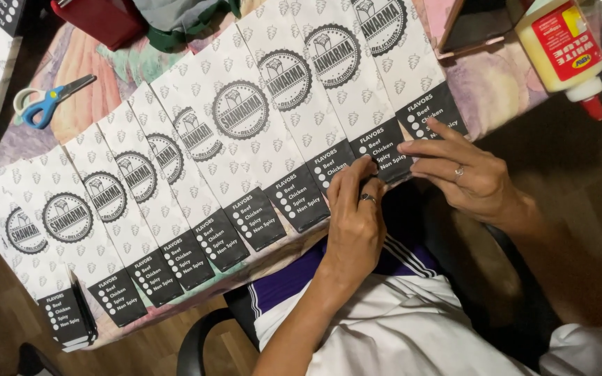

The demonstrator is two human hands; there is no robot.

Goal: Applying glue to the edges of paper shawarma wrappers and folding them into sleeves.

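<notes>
Several white paper sleeves (242, 132) with round black emblems and black printed ends lie overlapped in a fanned row across the table. My left hand (353, 223), a ring on one finger, presses its fingertips on the black end of one sleeve (339, 163) near the table's front edge. My right hand (465, 174), also ringed, pinches the black end of the neighbouring sleeve (384, 150) just to the right. Both hands touch the sleeves at their lower ends.
Blue-handled scissors (47, 101) lie at the left on the patterned tablecloth (503, 87). A white glue bottle (566, 49) with a red tip lies at the upper right. A red container (99, 17) and green cloth sit at the back. A black chair arm (196, 341) shows below.
</notes>
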